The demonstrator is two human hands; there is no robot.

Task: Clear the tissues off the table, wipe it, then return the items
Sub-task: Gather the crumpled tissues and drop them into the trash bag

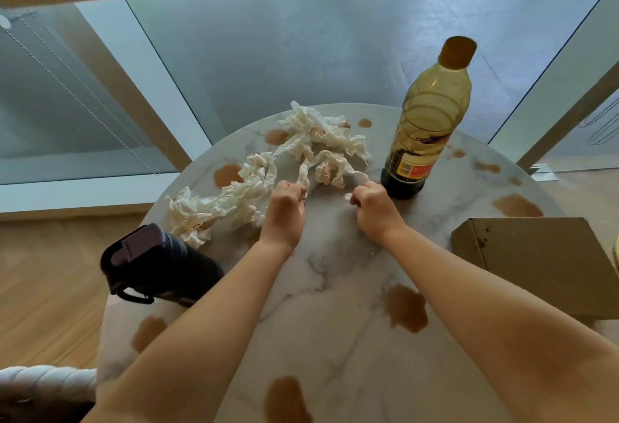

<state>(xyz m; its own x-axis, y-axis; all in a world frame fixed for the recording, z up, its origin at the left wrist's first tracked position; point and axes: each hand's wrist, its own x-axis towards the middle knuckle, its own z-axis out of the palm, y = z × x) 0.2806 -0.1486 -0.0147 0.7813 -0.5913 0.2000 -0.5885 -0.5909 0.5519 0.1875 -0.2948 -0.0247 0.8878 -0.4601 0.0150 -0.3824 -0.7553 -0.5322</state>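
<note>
Pinching tissues (294, 154), two hands (284, 208), one bottle (425, 121)

Both forearms reach up from bottom of frame twd centre; left hand (284, 208) & right hand (371, 205) w/ fingers curled, knuckles up

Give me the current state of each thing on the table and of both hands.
tissues: crumpled, strung across the table, stained
left hand: pinching a tissue end
right hand: pinching a tissue end
bottle: upright, capped, dark liquid low
dark flask: lid shut, at the left edge
cardboard box: closed, spotted
table: brown puddles, unwiped
</note>
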